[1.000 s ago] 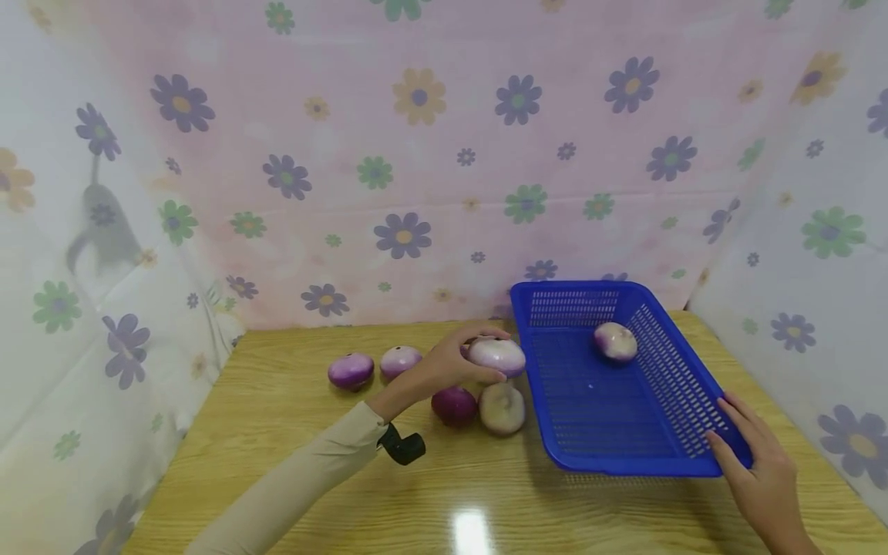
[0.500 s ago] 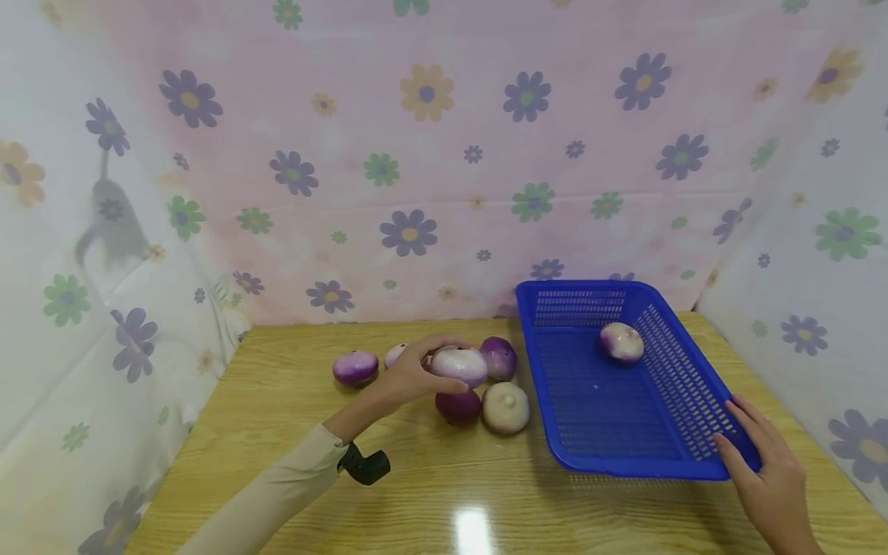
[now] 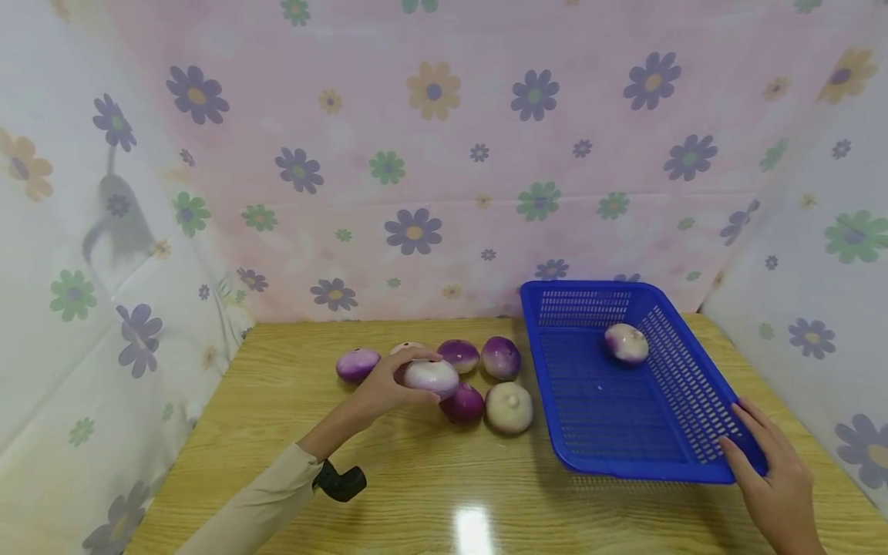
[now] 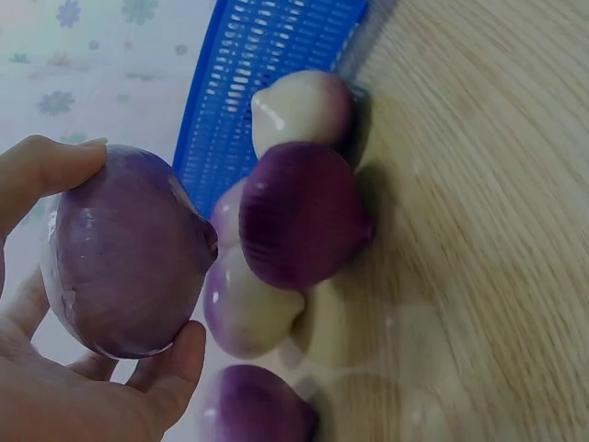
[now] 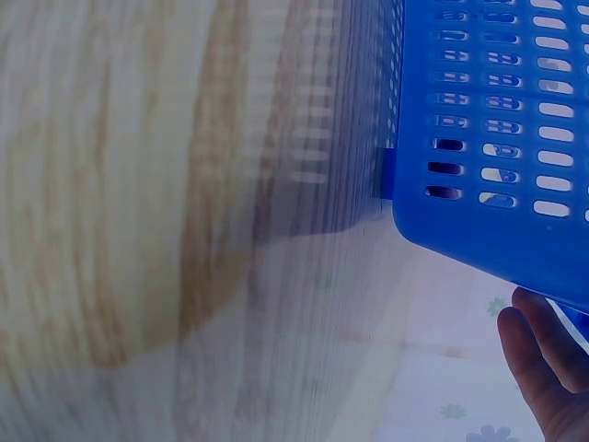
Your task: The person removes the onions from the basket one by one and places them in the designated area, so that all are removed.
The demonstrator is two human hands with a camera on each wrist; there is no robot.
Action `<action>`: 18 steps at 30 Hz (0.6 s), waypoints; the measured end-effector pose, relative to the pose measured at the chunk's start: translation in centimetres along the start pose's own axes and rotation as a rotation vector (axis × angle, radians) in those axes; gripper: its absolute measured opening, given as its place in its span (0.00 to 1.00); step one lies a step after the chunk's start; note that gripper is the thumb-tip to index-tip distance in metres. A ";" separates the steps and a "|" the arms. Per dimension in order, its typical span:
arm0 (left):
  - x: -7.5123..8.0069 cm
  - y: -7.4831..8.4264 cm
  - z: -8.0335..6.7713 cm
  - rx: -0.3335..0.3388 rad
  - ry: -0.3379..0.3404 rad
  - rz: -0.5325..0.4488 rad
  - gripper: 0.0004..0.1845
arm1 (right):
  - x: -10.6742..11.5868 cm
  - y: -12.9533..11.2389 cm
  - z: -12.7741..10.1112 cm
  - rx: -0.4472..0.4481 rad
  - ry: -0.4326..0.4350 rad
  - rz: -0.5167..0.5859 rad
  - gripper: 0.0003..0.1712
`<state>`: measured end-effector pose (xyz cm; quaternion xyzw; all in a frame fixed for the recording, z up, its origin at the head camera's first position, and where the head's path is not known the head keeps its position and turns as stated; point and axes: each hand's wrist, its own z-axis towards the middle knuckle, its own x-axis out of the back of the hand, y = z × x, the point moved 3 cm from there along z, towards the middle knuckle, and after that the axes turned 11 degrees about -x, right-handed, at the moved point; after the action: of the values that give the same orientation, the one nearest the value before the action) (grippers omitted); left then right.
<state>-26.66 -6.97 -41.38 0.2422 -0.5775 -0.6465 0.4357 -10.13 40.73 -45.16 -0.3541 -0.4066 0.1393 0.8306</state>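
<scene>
In the head view my left hand [image 3: 385, 389] grips a pale purple onion [image 3: 432, 379] over the group of onions left of the basket. The left wrist view shows thumb and fingers curled round that onion [image 4: 129, 253]. Close by lie a dark red-purple onion [image 3: 463, 404], a whitish onion [image 3: 509, 408] and two purple onions [image 3: 459, 355] behind them. My right hand [image 3: 777, 470] holds the near right corner of a blue plastic basket [image 3: 638, 467]. From the right wrist, its fingers [image 5: 529, 354] show at the basket's rim. One white-and-purple onion [image 3: 627, 344] sits inside the basket.
Another purple onion [image 3: 357, 364] lies at the left end of the group, and a pale one [image 3: 408, 347] is partly hidden behind my left hand. The wooden table [image 3: 264, 432] is bounded by flowered cloth [image 3: 444, 169] at the back and sides.
My left hand has moved left with the pale onion, away from the basket's left rim, uncovering two purple onions behind. My right hand keeps its hold on the basket. The head view has shifted slightly.
</scene>
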 end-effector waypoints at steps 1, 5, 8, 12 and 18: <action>0.2 -0.2 -0.2 0.004 0.008 -0.005 0.30 | 0.0 0.0 0.0 0.000 0.000 0.003 0.30; 0.8 -1.0 -1.0 0.029 0.033 -0.016 0.31 | 0.0 0.1 -0.1 0.002 0.000 0.006 0.30; 1.2 -1.8 -1.6 0.045 0.036 -0.005 0.30 | 0.0 0.0 -0.1 -0.005 -0.001 0.002 0.30; 1.7 -3.1 -2.1 0.067 0.056 0.043 0.28 | 0.1 -0.1 -0.1 -0.022 -0.002 -0.007 0.30; 2.0 -5.0 -2.6 0.108 0.094 0.091 0.27 | 0.1 -0.2 -0.1 -0.027 0.002 -0.011 0.30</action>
<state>-26.92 -10.29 -46.36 0.2690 -0.6007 -0.5819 0.4777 -10.02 40.59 -45.04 -0.3633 -0.4096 0.1288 0.8269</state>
